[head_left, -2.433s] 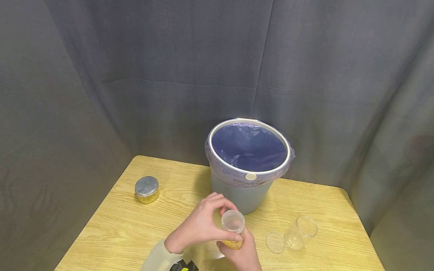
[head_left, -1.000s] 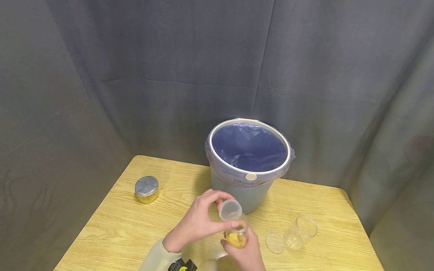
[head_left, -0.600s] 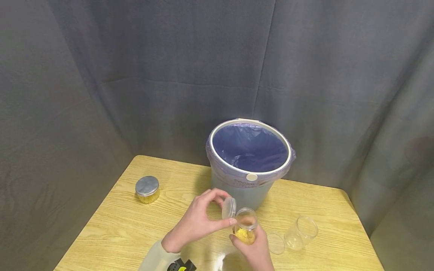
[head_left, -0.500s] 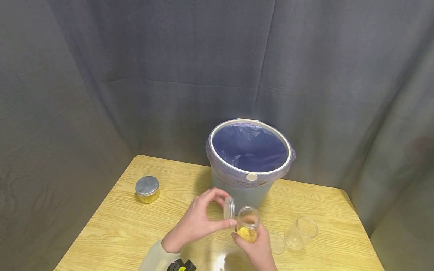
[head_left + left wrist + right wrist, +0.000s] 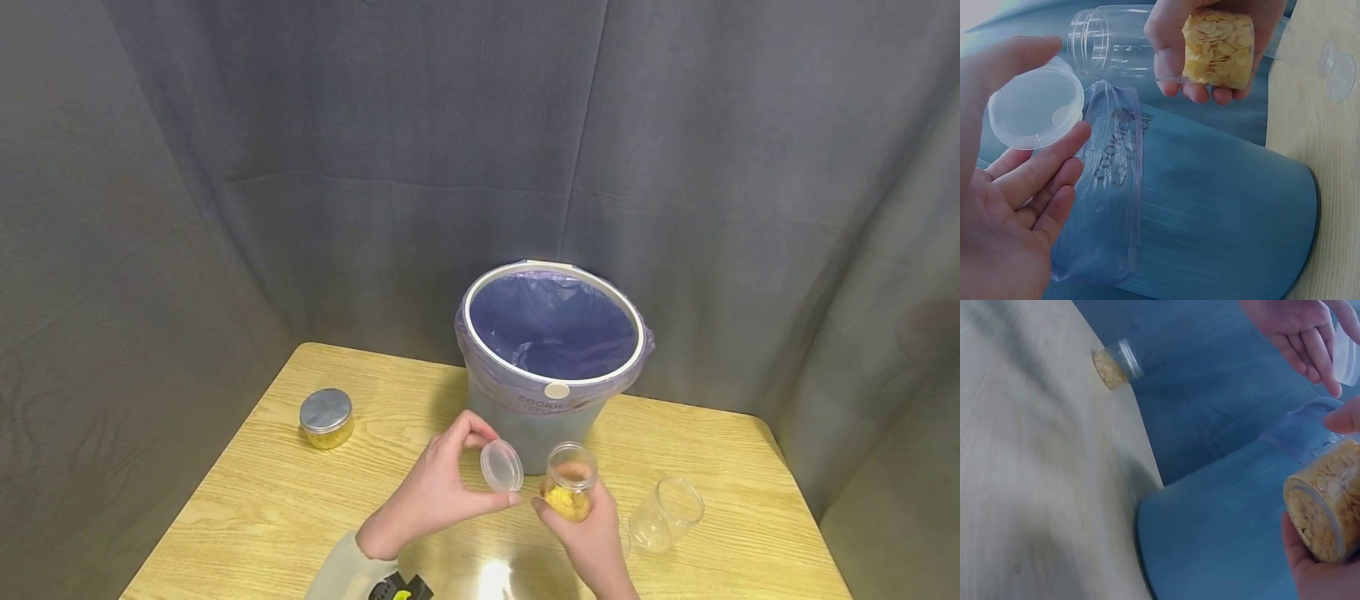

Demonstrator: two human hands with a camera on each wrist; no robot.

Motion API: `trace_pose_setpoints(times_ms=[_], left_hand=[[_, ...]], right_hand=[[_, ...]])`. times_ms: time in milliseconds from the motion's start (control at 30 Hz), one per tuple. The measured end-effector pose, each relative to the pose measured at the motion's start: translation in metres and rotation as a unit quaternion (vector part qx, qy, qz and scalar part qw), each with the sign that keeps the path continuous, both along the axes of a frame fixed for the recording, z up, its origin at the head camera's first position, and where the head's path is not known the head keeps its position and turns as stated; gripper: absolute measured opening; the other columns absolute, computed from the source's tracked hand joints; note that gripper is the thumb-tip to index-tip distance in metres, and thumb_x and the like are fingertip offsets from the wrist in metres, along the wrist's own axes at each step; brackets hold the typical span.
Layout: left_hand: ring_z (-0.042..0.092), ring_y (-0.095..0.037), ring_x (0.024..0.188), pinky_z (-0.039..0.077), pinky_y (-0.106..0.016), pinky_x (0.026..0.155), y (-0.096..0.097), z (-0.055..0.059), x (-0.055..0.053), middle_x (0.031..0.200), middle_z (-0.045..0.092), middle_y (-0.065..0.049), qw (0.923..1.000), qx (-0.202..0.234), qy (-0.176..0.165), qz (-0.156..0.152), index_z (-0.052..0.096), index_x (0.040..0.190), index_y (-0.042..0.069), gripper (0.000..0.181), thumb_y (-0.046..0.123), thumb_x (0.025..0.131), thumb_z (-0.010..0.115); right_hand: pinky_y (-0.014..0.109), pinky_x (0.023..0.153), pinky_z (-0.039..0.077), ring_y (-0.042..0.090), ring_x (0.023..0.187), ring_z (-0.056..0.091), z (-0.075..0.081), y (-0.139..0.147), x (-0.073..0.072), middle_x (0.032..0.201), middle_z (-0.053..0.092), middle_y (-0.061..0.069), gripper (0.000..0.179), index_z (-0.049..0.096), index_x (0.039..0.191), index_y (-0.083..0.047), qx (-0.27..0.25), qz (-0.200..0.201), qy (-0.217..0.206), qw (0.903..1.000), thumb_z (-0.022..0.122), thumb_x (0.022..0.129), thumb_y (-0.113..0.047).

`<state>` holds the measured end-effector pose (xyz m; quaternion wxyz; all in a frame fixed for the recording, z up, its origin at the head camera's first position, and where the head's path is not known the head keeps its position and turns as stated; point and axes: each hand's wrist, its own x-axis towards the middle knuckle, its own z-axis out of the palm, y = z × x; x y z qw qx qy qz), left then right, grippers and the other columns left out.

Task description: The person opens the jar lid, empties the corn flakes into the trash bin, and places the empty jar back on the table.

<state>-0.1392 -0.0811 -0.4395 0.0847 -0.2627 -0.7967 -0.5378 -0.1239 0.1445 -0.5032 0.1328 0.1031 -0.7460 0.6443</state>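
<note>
My left hand (image 5: 438, 492) pinches a translucent round lid (image 5: 502, 466) by its edge between thumb and fingers. In the left wrist view the lid (image 5: 1038, 106) is tilted and apart from any jar. My right hand (image 5: 594, 546) grips a clear jar (image 5: 570, 483) whose mouth is uncovered. Yellow flakes (image 5: 1219, 50) fill the lower part of this jar. The right wrist view shows fingers curled round the jar (image 5: 1329, 506), its base towards the camera. Both hands are above the table, in front of the bin.
A grey bin (image 5: 517, 429) with a purple liner stands behind the hands. To the left sits a silver-lidded jar (image 5: 326, 419) of yellow flakes. On the right are a clear open jar (image 5: 663, 521) and a clear disc (image 5: 1341, 77), all on the wooden table (image 5: 720, 442).
The lid has come off the jar in the right hand. That jar has moved right and slightly away, widening the gap to the lid, which the left hand has turned.
</note>
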Motion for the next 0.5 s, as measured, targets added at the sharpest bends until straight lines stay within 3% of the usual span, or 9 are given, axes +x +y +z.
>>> trace_pose_setpoints(times_ms=[500], left_hand=[[0.066,-0.010,0.108,0.044,-0.046,0.099,-0.001,-0.006,0.000,0.106,0.071,0.017,0.9999,0.010,-0.008,-0.007,0.052,0.107,0.021,0.056,0.027,0.072,0.095]], right_hand=[[0.030,0.072,0.057,0.019,0.084,0.067,0.023,0.020,-0.017,0.094,0.068,0.005,0.043,0.064,0.109,-0.010,0.031,-0.047,0.013,0.9983,0.086,0.075,0.006]])
